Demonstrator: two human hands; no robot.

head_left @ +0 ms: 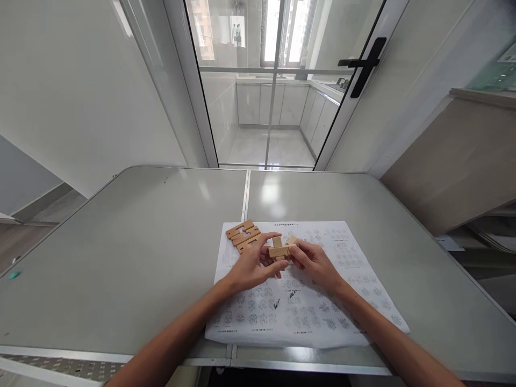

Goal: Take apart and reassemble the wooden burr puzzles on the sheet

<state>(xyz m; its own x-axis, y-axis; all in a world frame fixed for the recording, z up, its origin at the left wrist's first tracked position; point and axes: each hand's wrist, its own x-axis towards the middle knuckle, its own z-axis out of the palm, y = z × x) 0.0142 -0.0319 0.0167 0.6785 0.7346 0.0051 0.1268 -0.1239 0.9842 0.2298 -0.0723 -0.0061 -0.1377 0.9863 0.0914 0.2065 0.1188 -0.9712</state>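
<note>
Pale wooden interlocking puzzle pieces [279, 251] sit between my two hands, above a printed paper sheet. My left hand [255, 264] curls round their left side, with the thumb below and the index finger above. From the right, my right hand [315, 261] pinches the end of a light wooden bar with thumb and fingertips. Some of the fingers and the lower part of the pieces are hidden. Just beyond my left hand lie darker brown wooden puzzle pieces [243, 235] with cut-out slots, partly covered by that hand.
The paper sheet [306, 321], printed with rows of small diagrams, lies on a grey folding table [121, 258] with a centre seam. A glass door [258, 113] with a black handle [365, 65] stands beyond it. At the right is a wooden shelf unit [455, 161]. A small teal object [14, 275] lies near the left edge.
</note>
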